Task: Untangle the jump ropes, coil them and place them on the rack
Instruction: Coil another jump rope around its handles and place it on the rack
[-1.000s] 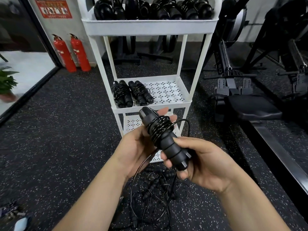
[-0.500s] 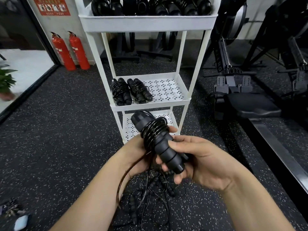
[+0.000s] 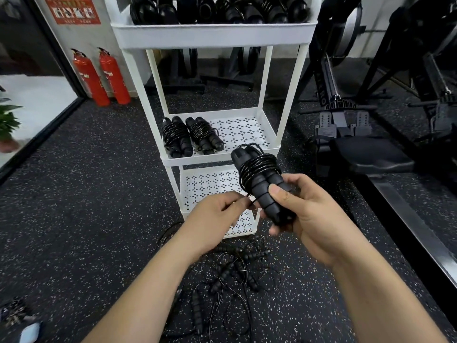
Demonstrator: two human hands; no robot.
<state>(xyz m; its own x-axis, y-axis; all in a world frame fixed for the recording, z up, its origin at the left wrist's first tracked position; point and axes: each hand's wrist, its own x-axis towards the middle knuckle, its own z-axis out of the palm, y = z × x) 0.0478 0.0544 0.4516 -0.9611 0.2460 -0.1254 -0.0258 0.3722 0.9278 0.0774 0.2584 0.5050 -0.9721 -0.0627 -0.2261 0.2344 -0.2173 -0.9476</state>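
My right hand point(image 3: 301, 214) grips the two black handles of a coiled jump rope point(image 3: 259, 174), its cord wound round their upper half. My left hand point(image 3: 217, 214) pinches the loose cord end just left of the handles. A tangle of black jump ropes point(image 3: 232, 276) lies on the floor below my hands. The white three-tier rack point(image 3: 268, 75) stands straight ahead. Two coiled ropes point(image 3: 190, 138) lie on its middle shelf, and several more point(image 3: 217, 8) fill the top shelf.
Two red fire extinguishers point(image 3: 102, 78) stand against the back-left wall. A rowing machine with a black seat point(image 3: 371, 154) sits to the right, with a metal rail point(image 3: 418, 226) along the floor. A potted plant point(image 3: 7, 125) is at the far left.
My right hand has carried the coiled rope up and to the right. My left hand has come off the handles and now pinches the cord end. The dangling cord is wound in.
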